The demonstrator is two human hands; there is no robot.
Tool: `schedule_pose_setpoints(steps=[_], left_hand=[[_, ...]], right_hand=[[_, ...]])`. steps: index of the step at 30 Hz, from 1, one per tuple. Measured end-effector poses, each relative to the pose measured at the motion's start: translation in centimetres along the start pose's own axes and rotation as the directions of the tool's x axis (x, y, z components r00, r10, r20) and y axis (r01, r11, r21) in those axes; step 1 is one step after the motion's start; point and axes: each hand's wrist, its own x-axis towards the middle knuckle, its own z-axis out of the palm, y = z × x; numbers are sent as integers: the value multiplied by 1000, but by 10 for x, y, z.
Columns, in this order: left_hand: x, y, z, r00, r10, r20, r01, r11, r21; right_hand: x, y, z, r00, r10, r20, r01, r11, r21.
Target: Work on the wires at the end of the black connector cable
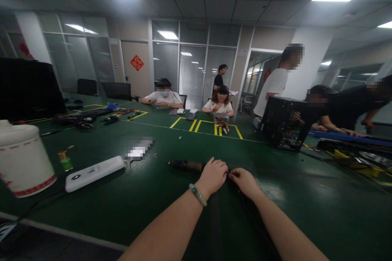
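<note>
A dark, stick-shaped electric screwdriver lies across the green table, its narrow tip pointing left. My left hand wraps over its right end, with fingers closed, and covers that part. At this same end my right hand pinches the end of a black cable, close against my left fingers. From there the cable runs down towards the table's near side. Whether the cable's plug is seated in the screwdriver is hidden by my fingers.
To the left are a white power strip, a small green bottle and a large white cup. An open black computer case stands at the right. Several people sit or stand around the green table.
</note>
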Motion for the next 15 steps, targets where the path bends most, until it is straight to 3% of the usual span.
schedule_pose_setpoints(steps=[6, 15], left_hand=[[1, 0, -6, 997, -27, 79, 29, 999, -17], [1, 2, -7, 997, -39, 72, 40, 999, -19]], right_hand=[[-1, -2, -3, 1000, -6, 1, 6, 1000, -23], [-2, -4, -4, 1000, 17, 3, -17, 999, -33]])
